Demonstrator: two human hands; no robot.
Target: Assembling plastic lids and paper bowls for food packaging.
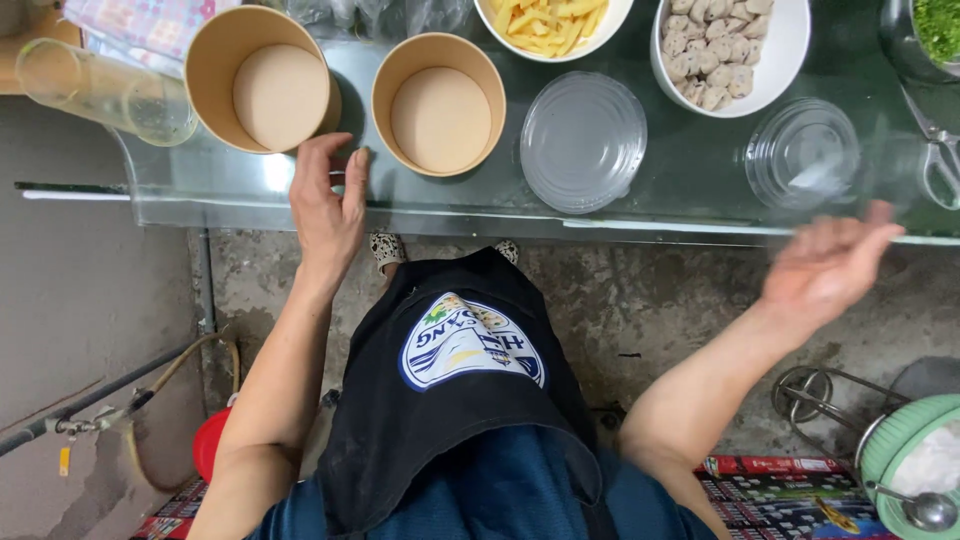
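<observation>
Glass counter (690, 170): transparent top, spans the upper frame; taken as landmark. Bare concrete floor visible below and through it.

Dark apron (455, 400) with a round badge, below the counter's near edge, centre frame.

Two white bowls at the counter's far side: one with pale strips (552, 25), one with greyish lumps (728, 50).

Two brown paper bowls on the counter, both empty: left paper bowl (262, 78), right paper bowl (439, 103). They stand just beside each other.

Clear plastic lid (583, 141), flat on the counter, just right of the right paper bowl. Clear cup (803, 152) further right.

Left hand (327, 208): at the counter's near edge, fingers straight and close together, fingertips touching the left paper bowl's rim. Grips nothing.

Right hand (828, 265): over the near edge at right, below the clear cup; motion-blurred, palm up, fingers loosely spread, holding nothing.
</observation>
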